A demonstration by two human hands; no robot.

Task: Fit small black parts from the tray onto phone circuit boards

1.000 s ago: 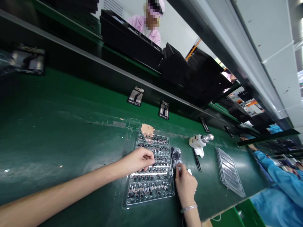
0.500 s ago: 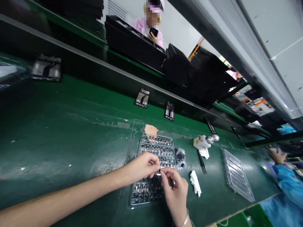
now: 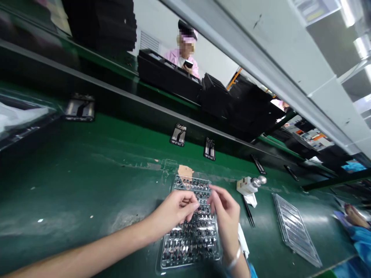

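The left grip (image 3: 180,208) has thumb and fingers together, contents unclear; the right grip (image 3: 227,210) has fingers parted. Beneath both lies a clear plastic tray (image 3: 189,264) of small components (image 3: 185,247).

Five phone-like units (image 3: 178,135) — one parts-filled tray (image 3: 188,264), one white bottle (image 3: 245,186), one pair of tweezers (image 3: 248,211)
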